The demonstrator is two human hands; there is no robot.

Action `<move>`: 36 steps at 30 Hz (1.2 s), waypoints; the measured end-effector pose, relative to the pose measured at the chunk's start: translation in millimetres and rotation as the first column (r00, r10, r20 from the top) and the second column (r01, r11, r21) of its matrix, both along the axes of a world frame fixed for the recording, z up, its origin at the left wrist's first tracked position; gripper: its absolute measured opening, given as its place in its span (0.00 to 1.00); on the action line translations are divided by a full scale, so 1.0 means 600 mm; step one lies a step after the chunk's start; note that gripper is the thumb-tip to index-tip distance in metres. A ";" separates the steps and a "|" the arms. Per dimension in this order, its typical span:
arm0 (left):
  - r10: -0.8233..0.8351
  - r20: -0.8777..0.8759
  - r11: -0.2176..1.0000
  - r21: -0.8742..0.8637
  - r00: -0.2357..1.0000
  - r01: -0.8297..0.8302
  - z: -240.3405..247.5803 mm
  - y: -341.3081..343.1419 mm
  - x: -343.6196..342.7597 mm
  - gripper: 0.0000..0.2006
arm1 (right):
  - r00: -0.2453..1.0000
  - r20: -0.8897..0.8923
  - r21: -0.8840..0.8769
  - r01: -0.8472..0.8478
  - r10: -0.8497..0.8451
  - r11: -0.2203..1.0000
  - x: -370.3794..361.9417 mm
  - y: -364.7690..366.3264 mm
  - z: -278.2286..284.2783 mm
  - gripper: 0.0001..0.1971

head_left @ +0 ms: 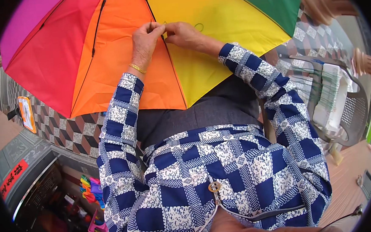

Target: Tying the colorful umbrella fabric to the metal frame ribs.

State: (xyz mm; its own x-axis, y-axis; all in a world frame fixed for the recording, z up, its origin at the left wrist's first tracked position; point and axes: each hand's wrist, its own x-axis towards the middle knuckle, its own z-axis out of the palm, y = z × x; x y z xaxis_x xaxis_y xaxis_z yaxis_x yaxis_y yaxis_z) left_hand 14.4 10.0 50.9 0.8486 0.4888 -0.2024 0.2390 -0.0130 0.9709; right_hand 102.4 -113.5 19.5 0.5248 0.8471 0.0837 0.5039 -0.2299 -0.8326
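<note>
An open umbrella (pixel 128 77) with purple, red, orange, yellow and green panels spreads across my lap, its thin black ribs (pixel 98 32) facing up. At the rib between the orange and yellow panels, my left hand (pixel 146 39) is closed in a pinch; a thin dark tip pokes up by its fingers. My right hand (pixel 184 34) comes in from the yellow side, also pinched, its fingertips meeting those of the left. Whatever lies between the fingertips is too small to make out. A thin dark thread-like loop (pixel 199 27) curls on the yellow panel beside my right hand.
A grey plastic chair (pixel 353 114) with a stack of pale cloth-like material (pixel 331 98) stands at the right. Stone balusters (pixel 327 1) rise at the upper right. At the lower left are a dark doorway, bright coloured fabric (pixel 92 189) and a pink basket (pixel 98 227).
</note>
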 end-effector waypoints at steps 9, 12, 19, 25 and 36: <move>0.096 -0.028 0.985 -0.143 0.995 -0.099 -0.013 0.021 -0.012 0.05 | 0.752 -0.611 0.034 0.337 -0.248 0.941 -0.005 0.029 -0.020 0.05; 0.215 0.048 0.916 -0.357 0.976 -0.184 -0.024 0.031 -0.017 0.05 | 0.748 -0.610 0.173 0.446 -0.260 0.878 -0.006 0.009 -0.016 0.04; 0.064 0.082 0.981 0.178 0.995 -0.078 -0.086 0.053 -0.043 0.05 | 0.262 -0.963 0.189 0.807 -0.053 0.560 0.051 -0.053 0.106 0.03; -0.154 0.007 0.473 0.879 0.988 0.067 -0.081 0.038 -0.039 0.07 | 0.288 -0.856 0.507 0.632 0.430 0.586 0.171 -0.217 0.014 0.03; -0.116 -0.305 0.321 0.889 0.945 0.326 -0.071 0.032 -0.043 0.09 | 0.478 -0.807 0.580 0.531 0.347 0.618 0.129 -0.309 0.179 0.05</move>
State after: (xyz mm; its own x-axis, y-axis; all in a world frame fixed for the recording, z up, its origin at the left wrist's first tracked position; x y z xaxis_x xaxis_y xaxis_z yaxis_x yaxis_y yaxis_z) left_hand -11.5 29.2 8.4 0.9628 0.2482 0.1070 0.2161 -0.9446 0.2469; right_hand 179.7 -299.0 127.0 0.7589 0.6466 0.0772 -0.4643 0.6203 -0.6322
